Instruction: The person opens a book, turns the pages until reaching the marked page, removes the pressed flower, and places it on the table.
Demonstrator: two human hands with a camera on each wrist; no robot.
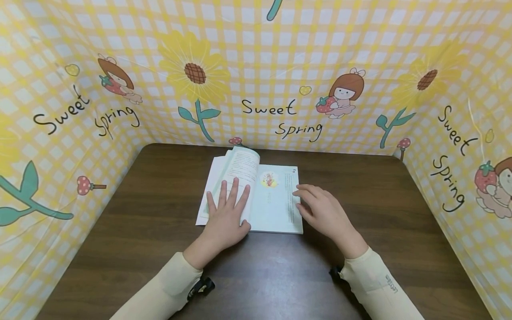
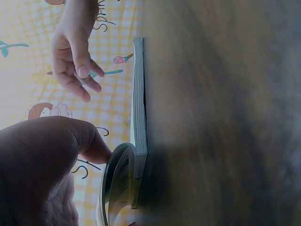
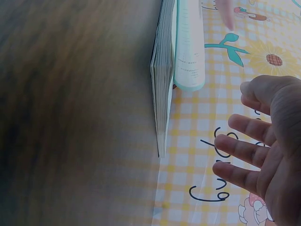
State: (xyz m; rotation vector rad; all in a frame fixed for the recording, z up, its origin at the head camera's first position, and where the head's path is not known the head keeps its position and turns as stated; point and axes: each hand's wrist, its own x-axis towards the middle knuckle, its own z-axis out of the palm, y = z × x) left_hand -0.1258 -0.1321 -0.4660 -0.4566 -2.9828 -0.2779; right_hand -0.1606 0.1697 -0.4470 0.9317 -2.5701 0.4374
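Note:
An open book (image 1: 276, 209) lies on the brown table, its right page pale with a small round picture and lines of text. Its left pages curve up from the spine. My left hand (image 1: 226, 220) rests on those left pages with straight, spread fingers; in the left wrist view its thumb (image 2: 96, 146) touches the curved pages. Over the book's right edge hovers my right hand (image 1: 326, 213), fingers loosely bent. The right wrist view shows that hand (image 3: 263, 141) apart from the book (image 3: 162, 80), holding nothing.
The dark brown wooden table (image 1: 160, 249) extends around the book. A yellow checked cloth (image 1: 256, 58) with flowers and lettering hangs behind the table and along both sides. A dark strap device (image 1: 201, 288) sits at the left wrist.

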